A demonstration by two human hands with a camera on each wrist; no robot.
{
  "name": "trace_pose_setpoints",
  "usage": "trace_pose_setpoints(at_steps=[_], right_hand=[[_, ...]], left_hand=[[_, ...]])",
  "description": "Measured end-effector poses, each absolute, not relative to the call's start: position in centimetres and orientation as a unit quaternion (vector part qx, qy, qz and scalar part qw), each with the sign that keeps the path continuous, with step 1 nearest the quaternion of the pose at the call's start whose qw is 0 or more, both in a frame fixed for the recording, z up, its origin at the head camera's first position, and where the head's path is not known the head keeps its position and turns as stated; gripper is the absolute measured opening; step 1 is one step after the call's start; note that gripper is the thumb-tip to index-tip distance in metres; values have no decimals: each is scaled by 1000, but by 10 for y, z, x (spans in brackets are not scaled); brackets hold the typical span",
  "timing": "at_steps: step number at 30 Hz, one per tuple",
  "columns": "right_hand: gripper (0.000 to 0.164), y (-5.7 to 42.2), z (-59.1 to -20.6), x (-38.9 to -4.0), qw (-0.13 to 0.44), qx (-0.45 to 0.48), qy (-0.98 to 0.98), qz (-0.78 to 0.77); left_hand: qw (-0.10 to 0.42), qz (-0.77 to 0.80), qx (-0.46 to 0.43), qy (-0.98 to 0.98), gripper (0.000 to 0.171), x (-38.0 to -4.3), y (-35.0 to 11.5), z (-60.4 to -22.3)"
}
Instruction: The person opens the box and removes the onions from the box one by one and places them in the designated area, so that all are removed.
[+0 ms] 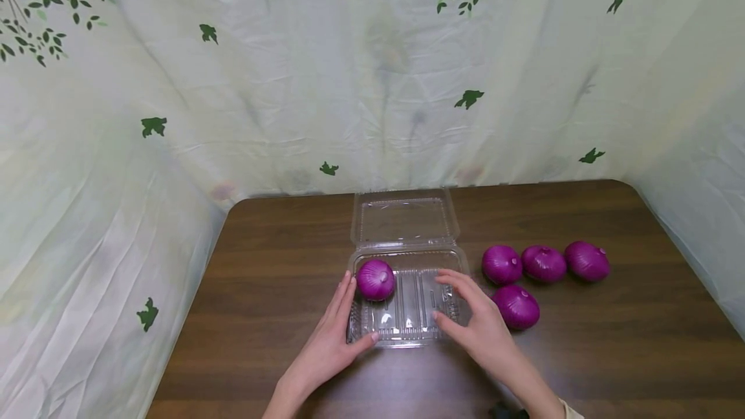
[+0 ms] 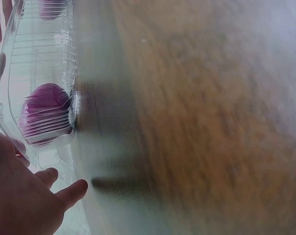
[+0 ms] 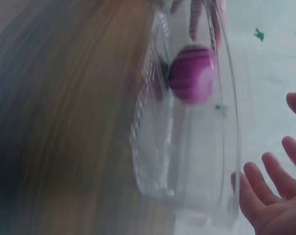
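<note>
A clear plastic clamshell box point(image 1: 414, 315) stands on the table with its lid point(image 1: 405, 220) folded back away from me. One purple onion point(image 1: 375, 280) sits in the box's back left corner; the left wrist view shows the onion point(image 2: 46, 115) through the clear wall. My left hand point(image 1: 333, 341) lies along the box's left side, fingers straight, thumb at the front edge. Over the right part of the box is my right hand point(image 1: 480, 325), thumb and fingers spread apart with nothing between them. In the right wrist view, the right hand's fingertips point(image 3: 267, 161) are beside the box wall.
To the right of the box lie several more onions: three in a back row, with the left one point(image 1: 502, 264), the middle one point(image 1: 544, 263) and the right one point(image 1: 586, 260), plus a nearer onion point(image 1: 516, 307) beside my right hand. A leaf-print curtain point(image 1: 372, 83) hangs behind the wooden table point(image 1: 279, 251).
</note>
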State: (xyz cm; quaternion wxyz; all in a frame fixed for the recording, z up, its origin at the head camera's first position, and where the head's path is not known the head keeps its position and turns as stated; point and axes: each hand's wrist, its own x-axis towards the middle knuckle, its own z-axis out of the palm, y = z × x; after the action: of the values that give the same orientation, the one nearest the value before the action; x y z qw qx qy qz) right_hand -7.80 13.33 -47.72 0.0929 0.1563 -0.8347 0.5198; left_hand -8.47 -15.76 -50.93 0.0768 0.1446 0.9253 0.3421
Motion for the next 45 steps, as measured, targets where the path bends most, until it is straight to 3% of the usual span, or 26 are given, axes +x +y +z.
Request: trace_pose_setpoints(at_steps=[12,35,45], right_hand=[[61,90,-480,-99,12,160,-848,505],[76,44,-496,-135,-25,166,-876,452],[80,41,-498,-137,-72,164,-883,433]], left_hand=[[62,351,158,921,107,-86,-157,-510],[79,360,149,918,105,-85,-157,-510],[76,350,149,922,105,-85,-157,-510]])
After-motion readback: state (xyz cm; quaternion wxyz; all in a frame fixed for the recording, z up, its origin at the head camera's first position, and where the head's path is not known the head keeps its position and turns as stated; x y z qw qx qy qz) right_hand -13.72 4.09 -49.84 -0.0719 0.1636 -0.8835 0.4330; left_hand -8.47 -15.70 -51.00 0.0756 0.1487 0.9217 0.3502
